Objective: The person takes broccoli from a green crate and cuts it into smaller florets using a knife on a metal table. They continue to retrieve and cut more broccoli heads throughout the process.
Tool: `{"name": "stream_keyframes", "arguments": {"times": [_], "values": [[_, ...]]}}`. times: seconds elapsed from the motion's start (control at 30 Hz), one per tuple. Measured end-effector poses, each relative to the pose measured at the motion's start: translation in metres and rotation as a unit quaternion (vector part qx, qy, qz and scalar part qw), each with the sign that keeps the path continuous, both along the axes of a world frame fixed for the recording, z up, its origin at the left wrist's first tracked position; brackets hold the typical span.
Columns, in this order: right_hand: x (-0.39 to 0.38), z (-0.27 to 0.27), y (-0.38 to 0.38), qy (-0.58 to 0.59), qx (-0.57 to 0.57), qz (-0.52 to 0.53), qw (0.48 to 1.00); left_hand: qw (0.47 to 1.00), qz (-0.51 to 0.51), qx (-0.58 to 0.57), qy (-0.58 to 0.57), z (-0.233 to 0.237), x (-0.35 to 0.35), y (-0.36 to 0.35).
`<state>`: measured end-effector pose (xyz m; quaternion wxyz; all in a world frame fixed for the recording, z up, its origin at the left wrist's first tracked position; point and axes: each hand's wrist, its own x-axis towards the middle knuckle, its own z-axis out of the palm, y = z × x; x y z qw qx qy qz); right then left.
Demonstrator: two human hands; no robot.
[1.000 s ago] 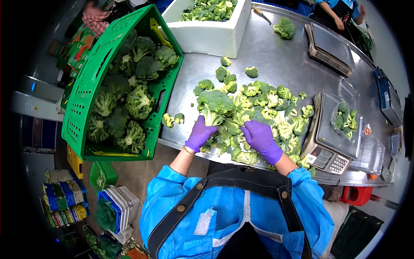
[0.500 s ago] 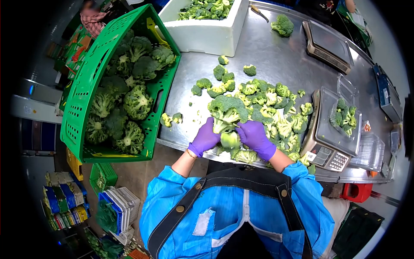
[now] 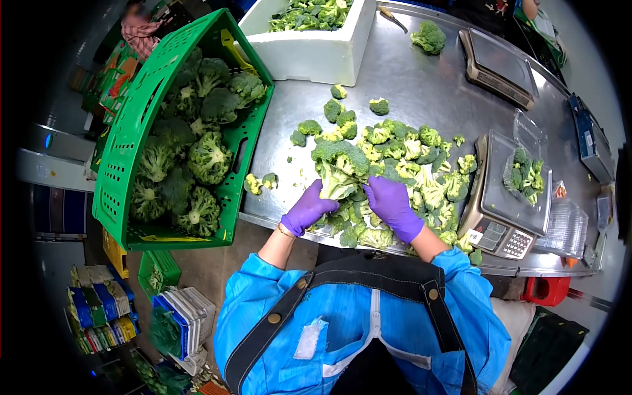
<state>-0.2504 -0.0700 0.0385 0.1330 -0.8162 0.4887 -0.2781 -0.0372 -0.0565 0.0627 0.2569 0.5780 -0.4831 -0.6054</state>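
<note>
My left hand [image 3: 309,208], in a purple glove, is closed round the stalk of a large broccoli head [image 3: 338,166] held above the table's near edge. My right hand [image 3: 394,205], also gloved in purple, is closed on a small knife [image 3: 351,175]. Its thin blade lies against the broccoli among the stems; the handle is hidden in my fingers. Cut broccoli florets [image 3: 413,153] are heaped beyond and to the right of my hands, with several stray ones to the left.
A green crate [image 3: 178,241] of whole broccoli leans at the left. Behind stands a white foam box [image 3: 306,58] of florets. Scales [image 3: 505,227] with a filled clear tray [image 3: 523,178] are at right. Another knife [image 3: 394,20] lies at the back. A person [image 3: 139,33] is far left.
My left hand and the broccoli head have shifted slightly left and up. A floret piece below the head has come away. My right hand has turned, and the blade is now higher against the stems.
</note>
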Motion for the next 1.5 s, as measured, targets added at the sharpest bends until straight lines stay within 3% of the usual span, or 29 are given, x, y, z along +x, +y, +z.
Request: {"name": "stream_keyframes", "arguments": {"times": [0.23,0.3,0.37,0.4,0.47,0.57,0.6,0.67,0.7,0.93,1.03,1.13,1.2,1.3,1.33,1.4,1.43,1.5], "values": [[0.008,-0.002,-0.002,0.015,0.05,-0.021,0.998,0.997,-0.061,-0.022,-0.041,-0.02,0.001,-0.003],[0.006,-0.006,-0.002,0.019,0.059,-0.017,0.998,0.998,-0.051,-0.02,0.007,-0.007,0.0,-0.003],[0.0,-0.01,-0.005,-0.089,0.045,0.026,0.995,0.998,-0.058,-0.01,0.007,0.007,0.005,-0.01],[-0.001,-0.009,-0.005,-0.088,0.046,0.028,0.995,0.998,-0.063,0.0,0.008,0.01,0.007,-0.012],[0.0,-0.005,-0.004,-0.229,0.167,-0.028,0.959,0.998,-0.053,0.025,0.007,0.003,0.009,-0.014],[-0.003,-0.009,-0.003,-0.131,0.078,-0.044,0.987,0.965,-0.018,-0.14,-0.222,0.002,0.004,-0.012],[-0.002,-0.006,-0.003,-0.131,0.077,-0.042,0.987,0.965,-0.016,-0.14,-0.223,0.003,0.0,-0.012],[0.002,0.002,0.002,-0.04,0.004,0.005,0.999,0.905,-0.03,-0.178,-0.386,0.002,-0.003,-0.009],[0.004,0.003,0.002,-0.007,0.005,-0.008,1.0,0.884,-0.035,-0.22,-0.41,0.001,-0.004,-0.007],[0.014,0.005,-0.004,0.032,0.01,-0.012,0.999,0.868,-0.082,-0.254,-0.419,0.003,-0.014,0.009],[0.015,0.003,-0.007,0.1,0.066,-0.017,0.993,0.869,-0.096,-0.242,-0.422,0.007,-0.02,0.01],[0.014,-0.003,-0.007,0.059,0.066,-0.012,0.996,0.874,-0.092,-0.24,-0.413,0.006,-0.021,0.007],[0.017,-0.003,-0.004,-0.2,0.028,-0.052,0.978,0.885,-0.058,-0.25,-0.389,0.0,-0.021,0.005],[0.014,-0.007,0.002,-0.249,0.12,-0.087,0.957,0.896,-0.002,-0.24,-0.373,-0.005,-0.019,0.001],[0.011,-0.006,0.001,-0.249,0.12,-0.088,0.957,0.896,-0.003,-0.24,-0.373,-0.006,-0.016,-0.001],[0.004,-0.001,0.001,-0.095,0.017,-0.055,0.994,0.929,0.008,-0.198,-0.311,-0.003,-0.006,-0.003],[0.003,-0.003,-0.001,-0.066,0.01,-0.039,0.997,0.958,0.009,-0.13,-0.254,0.0,-0.002,-0.005],[0.004,-0.005,-0.005,-0.05,0.001,-0.039,0.998,0.956,-0.014,-0.137,-0.258,0.009,-0.003,-0.002]]}}
